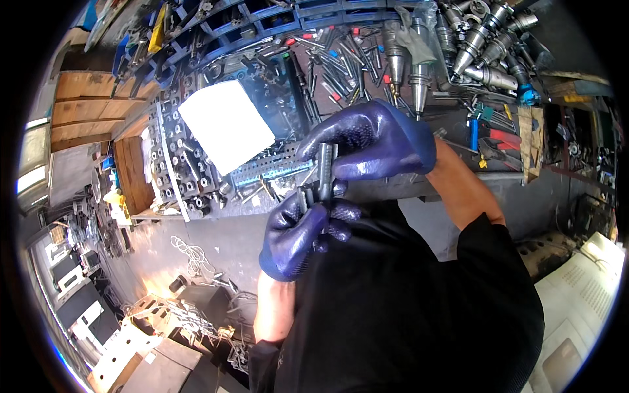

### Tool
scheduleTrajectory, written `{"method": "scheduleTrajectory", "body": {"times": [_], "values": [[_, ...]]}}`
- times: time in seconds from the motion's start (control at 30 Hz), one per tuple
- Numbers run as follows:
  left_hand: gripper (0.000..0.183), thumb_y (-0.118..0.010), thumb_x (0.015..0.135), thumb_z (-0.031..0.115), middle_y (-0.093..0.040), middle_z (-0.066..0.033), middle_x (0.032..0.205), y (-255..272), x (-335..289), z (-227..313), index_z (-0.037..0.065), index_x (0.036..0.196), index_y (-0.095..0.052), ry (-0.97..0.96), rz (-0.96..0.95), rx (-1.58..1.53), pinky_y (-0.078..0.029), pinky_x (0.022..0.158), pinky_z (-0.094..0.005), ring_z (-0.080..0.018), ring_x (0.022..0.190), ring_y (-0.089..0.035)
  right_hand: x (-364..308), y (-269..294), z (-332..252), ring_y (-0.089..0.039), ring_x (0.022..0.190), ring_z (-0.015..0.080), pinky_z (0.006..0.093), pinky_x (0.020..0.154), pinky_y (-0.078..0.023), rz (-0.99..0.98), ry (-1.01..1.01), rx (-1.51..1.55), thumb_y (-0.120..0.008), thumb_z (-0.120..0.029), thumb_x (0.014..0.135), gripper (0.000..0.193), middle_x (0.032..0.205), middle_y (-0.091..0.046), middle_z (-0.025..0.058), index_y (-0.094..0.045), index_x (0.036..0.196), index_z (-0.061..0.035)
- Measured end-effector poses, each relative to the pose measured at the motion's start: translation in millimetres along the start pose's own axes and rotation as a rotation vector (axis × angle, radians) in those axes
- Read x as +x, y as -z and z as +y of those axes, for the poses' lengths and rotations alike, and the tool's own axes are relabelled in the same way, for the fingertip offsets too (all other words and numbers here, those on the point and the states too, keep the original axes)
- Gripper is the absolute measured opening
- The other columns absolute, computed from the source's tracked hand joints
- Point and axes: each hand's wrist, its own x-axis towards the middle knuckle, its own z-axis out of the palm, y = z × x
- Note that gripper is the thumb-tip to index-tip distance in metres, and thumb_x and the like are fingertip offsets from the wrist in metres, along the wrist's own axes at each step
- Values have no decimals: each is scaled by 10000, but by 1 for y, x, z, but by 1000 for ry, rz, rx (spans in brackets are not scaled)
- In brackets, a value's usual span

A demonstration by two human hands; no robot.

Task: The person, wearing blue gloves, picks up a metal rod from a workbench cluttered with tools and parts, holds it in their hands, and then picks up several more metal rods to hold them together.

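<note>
Both my hands wear dark purple coated gloves and meet just in front of the workbench edge. My left hand [295,239] is closed around a dark threaded stud [325,171] that stands roughly upright. A shorter dark metal piece [304,198], perhaps another stud, pokes out of the same fist. Reaching in from the right, my right hand [377,141] has its thumb and fingers pinched about the stud's upper end. The stud's lower end is hidden by the left fingers.
On the bench behind lie a white sheet [226,124], a blue pierced rack [275,171] and many loose cutting bits [347,65]. Steel tool holders [481,49] are heaped at the back right. Rows of nut-like parts [187,157] stand left. Cardboard boxes [164,367] sit lower left.
</note>
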Motion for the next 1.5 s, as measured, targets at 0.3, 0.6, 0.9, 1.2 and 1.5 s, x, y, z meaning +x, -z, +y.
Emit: {"method": "scheduleTrajectory", "body": {"times": [0.3, 0.6, 0.9, 1.2, 1.5], "values": [[380, -564, 1013, 130, -644, -54, 1166, 16, -7, -41, -25, 1357, -518, -22, 200, -174, -488, 903, -248, -84, 1019, -597, 0, -25, 7, -707, 939, 282, 355, 840, -555, -231, -183, -329, -723, -183, 845, 327, 1050, -721, 173, -706, 1145, -54], [854, -758, 796, 63, -543, -184, 1380, 47, 2, -58, -40, 1504, -289, -246, 252, 642, -443, 1053, -338, -225, 1237, -552, 5, -62, 42, -700, 954, 309, 373, 851, -540, -224, -183, -410, -755, -278, 844, 378, 1048, -701, 182, -668, 1128, -45], [889, -765, 764, 66, -617, -185, 1277, 77, -2, -47, -17, 1511, -291, -320, 155, 454, -494, 966, -330, -236, 1156, -615, 18, -82, 65, -679, 882, 239, 352, 811, -533, -135, -202, -100, -718, -237, 892, 260, 958, -690, 137, -645, 1019, -22], [521, -625, 894, -41, -657, -114, 1193, 142, -24, -45, -10, 1395, -484, -275, 431, 287, -494, 968, -310, -164, 1079, -625, 104, 11, 18, -690, 894, 177, 309, 820, -565, 500, 192, -305, -695, -36, 877, 254, 997, -713, 96, -650, 1126, -15], [478, -597, 919, -34, -662, -147, 1201, 166, -21, -64, -27, 1384, -489, -100, 549, 224, -493, 987, -329, -194, 1104, -634, 198, 46, 30, -678, 871, 383, 473, 805, -540, 319, -464, -1308, -643, -389, 891, 363, 967, -703, 192, -697, 1137, -127]]}}
